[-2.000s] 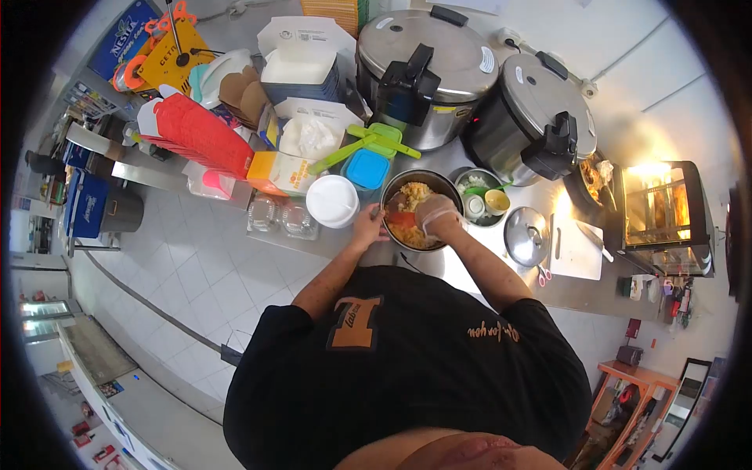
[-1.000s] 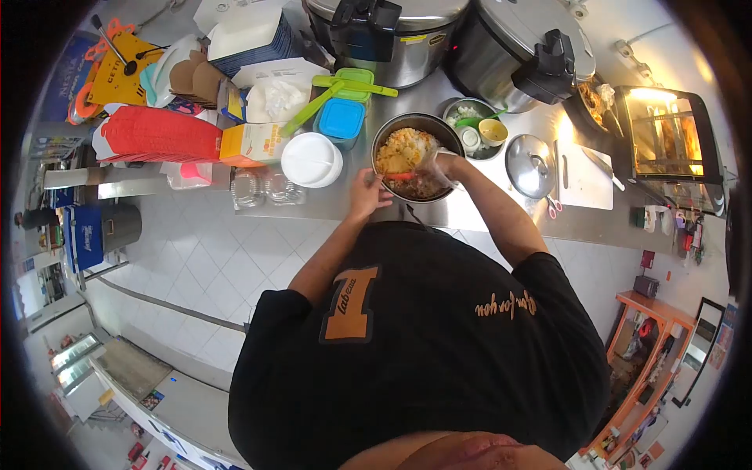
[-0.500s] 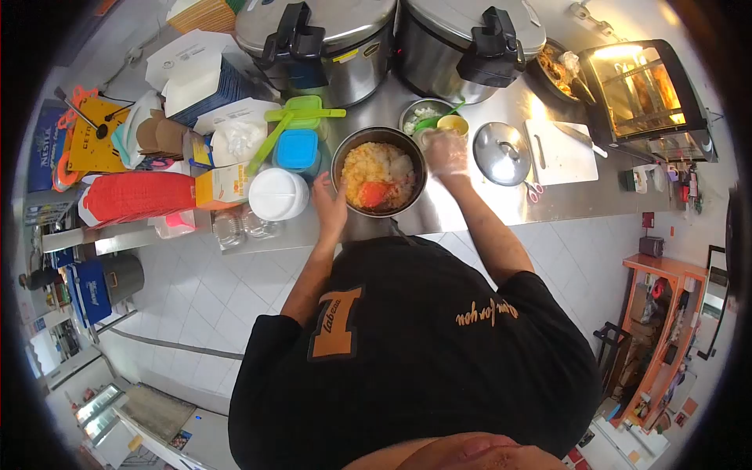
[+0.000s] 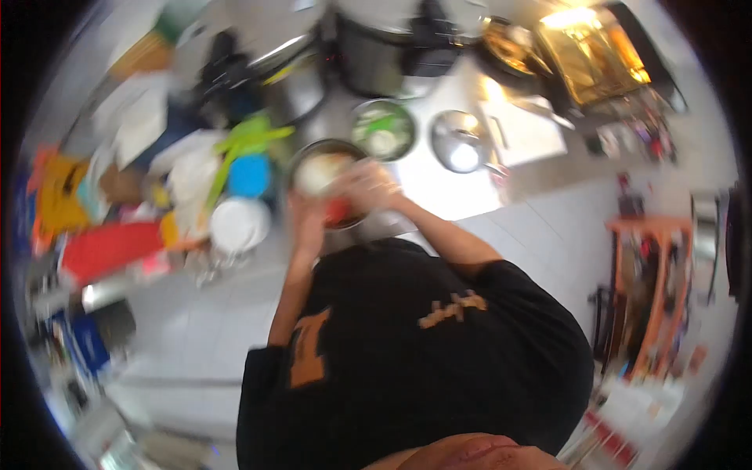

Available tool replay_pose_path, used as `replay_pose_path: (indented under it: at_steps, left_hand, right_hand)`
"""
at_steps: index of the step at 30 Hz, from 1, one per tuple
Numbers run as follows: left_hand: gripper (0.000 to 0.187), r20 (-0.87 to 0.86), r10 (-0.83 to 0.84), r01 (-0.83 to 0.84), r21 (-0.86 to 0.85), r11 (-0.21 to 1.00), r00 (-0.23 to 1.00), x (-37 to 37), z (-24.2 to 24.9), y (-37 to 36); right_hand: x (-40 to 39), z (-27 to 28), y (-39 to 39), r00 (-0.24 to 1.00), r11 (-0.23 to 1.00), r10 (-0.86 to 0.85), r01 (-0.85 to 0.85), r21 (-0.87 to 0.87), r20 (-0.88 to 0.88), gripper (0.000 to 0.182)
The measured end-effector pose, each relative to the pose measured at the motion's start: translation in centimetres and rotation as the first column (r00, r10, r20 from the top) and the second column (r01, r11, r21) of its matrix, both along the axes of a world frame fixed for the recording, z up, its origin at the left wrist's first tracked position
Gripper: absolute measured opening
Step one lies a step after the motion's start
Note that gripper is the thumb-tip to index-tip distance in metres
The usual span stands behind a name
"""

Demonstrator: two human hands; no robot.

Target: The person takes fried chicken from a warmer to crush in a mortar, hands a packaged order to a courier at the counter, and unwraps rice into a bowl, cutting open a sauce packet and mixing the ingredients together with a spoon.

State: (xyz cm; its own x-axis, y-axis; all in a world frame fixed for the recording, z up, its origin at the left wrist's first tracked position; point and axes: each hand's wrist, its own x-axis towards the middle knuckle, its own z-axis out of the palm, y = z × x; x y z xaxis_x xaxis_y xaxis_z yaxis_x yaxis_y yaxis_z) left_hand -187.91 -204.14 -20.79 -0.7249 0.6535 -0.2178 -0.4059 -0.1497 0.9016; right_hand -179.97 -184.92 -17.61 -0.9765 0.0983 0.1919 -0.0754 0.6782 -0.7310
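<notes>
**Both hands at the pot**

The view is smeared, so detail is scarce; my left hand [image 4: 307, 222] rests against the near rim of the pot [image 4: 313, 168] on the steel counter [image 4: 439, 184], and I cannot tell whether it grips; my right hand [image 4: 368, 186] is over the pot's right side, above the food, its fingers too blurred to judge; a small bowl [image 4: 382, 129] sits just behind, a lid [image 4: 462, 141] to its right, a white tub [image 4: 239, 225] to the pot's left.
</notes>
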Motion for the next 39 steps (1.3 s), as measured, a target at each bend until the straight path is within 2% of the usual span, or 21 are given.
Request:
replay_pose_path:
  at_steps: [1,2,4,7,9,11,12,13,15,16,17,19,20,22,25,28,31,34,35,38,39]
  left_hand:
    - [0.057,0.042,0.004,-0.009,0.119,0.993,0.999,-0.3,-1.3,-0.9]
    - [0.055,0.135,0.028,-0.058,0.223,0.973,0.99,-1.0,-2.4,-1.8]
    - [0.053,0.253,0.115,-0.195,0.32,0.927,0.961,-2.1,-2.3,-3.8]
    - [0.056,0.439,0.151,-0.321,0.345,0.882,0.886,-3.0,-0.1,-6.2]
    - [0.06,0.433,0.179,-0.337,0.32,0.886,0.883,-3.6,0.4,-7.3]
    - [0.061,0.45,0.161,-0.336,0.34,0.879,0.878,-3.9,-0.1,-8.8]
    - [0.061,0.465,0.142,-0.338,0.373,0.864,0.874,-4.0,-1.1,-9.1]
    - [0.061,0.475,0.141,-0.355,0.399,0.846,0.869,-4.4,-1.5,-9.9]
    - [0.064,0.43,0.349,-0.468,0.211,0.858,0.833,-3.9,0.1,-8.8]
    - [0.062,0.429,0.37,-0.484,0.193,0.854,0.824,-3.8,0.0,-8.7]
    - [0.06,0.432,0.383,-0.494,0.179,0.851,0.816,-3.9,-0.2,-8.7]
    - [0.059,0.413,0.401,-0.509,0.193,0.839,0.818,-4.3,-2.0,-8.3]
    - [0.059,0.376,0.424,-0.515,0.184,0.837,0.824,-4.4,-1.9,-8.0]
    - [0.06,0.308,0.451,-0.516,0.175,0.839,0.838,-4.4,-1.4,-7.0]
    - [0.061,0.269,0.437,-0.496,0.215,0.841,0.858,-4.5,-1.8,-6.0]
    - [0.061,0.2,0.427,-0.465,0.219,0.858,0.882,-4.9,-3.8,-5.1]
    - [0.062,0.272,0.469,-0.529,0.218,0.82,0.84,-4.7,-3.8,-4.2]
    - [0.062,0.29,0.495,-0.563,0.248,0.788,0.819,-4.7,-4.0,-3.3]
    - [0.063,0.283,0.511,-0.575,0.24,0.782,0.812,-4.7,-4.1,-2.8]
    - [0.065,0.284,0.539,-0.602,0.222,0.767,0.793,-4.6,-3.8,-0.7]
    - [0.065,0.302,0.539,-0.607,0.215,0.765,0.786,-4.4,-2.8,-0.1]
  right_hand:
    - [-0.3,4.9,-2.1,0.976,0.986,0.013,0.024,-0.166,0.215,0.029]
    - [-0.6,8.6,-3.6,0.951,0.922,0.077,0.046,-0.383,0.299,0.03]
    - [-1.6,9.6,-4.6,0.975,0.879,0.129,-0.029,-0.476,0.179,0.035]
    - [-2.7,10.1,-3.0,0.985,0.978,-0.132,0.148,-0.146,0.115,0.034]
    - [-3.2,6.0,-0.9,0.897,0.963,-0.137,0.021,0.268,0.42,0.034]
    - [-2.2,2.1,-0.5,0.842,0.868,-0.149,-0.139,0.476,0.519,0.035]
    - [-1.7,-0.9,-0.7,0.865,0.777,-0.121,-0.223,0.589,0.487,0.04]
    - [-1.7,-2.1,-1.4,0.851,0.757,-0.128,-0.248,0.605,0.509,0.041]
    - [-1.6,-4.5,-2.7,0.822,0.713,-0.141,-0.302,0.632,0.552,0.044]
    - [-2.6,-1.0,-3.0,0.697,0.73,-0.058,-0.458,0.506,0.715,0.033]
    - [-2.6,-2.4,-3.1,0.749,0.753,-0.116,-0.361,0.549,0.652,0.025]
    - [-2.5,-3.8,-3.5,0.804,0.726,-0.278,-0.182,0.663,0.526,0.023]
    - [-2.8,-3.1,-3.2,0.753,0.773,-0.226,-0.248,0.584,0.618,0.024]
    - [-2.7,-5.1,-2.5,0.801,0.752,-0.181,-0.261,0.605,0.571,0.025]
    - [-3.4,-4.9,-2.8,0.819,0.668,-0.111,-0.358,0.653,0.563,0.025]
    - [-3.3,-6.2,-2.7,0.788,0.712,-0.007,-0.428,0.557,0.615,0.025]
    - [-4.3,-4.6,-3.1,0.604,0.747,0.161,-0.591,0.304,0.781,0.024]
    - [-4.9,1.6,-4.8,0.7,0.847,-0.17,-0.255,0.465,0.694,0.026]
    - [-5.1,2.1,-5.3,0.741,0.804,-0.271,-0.176,0.568,0.614,0.025]
    - [-6.4,-0.9,-6.8,0.829,0.732,-0.418,0.065,0.678,0.372,0.022]
    - [-6.4,-1.6,-7.8,0.82,0.694,-0.363,-0.081,0.716,0.444,0.023]
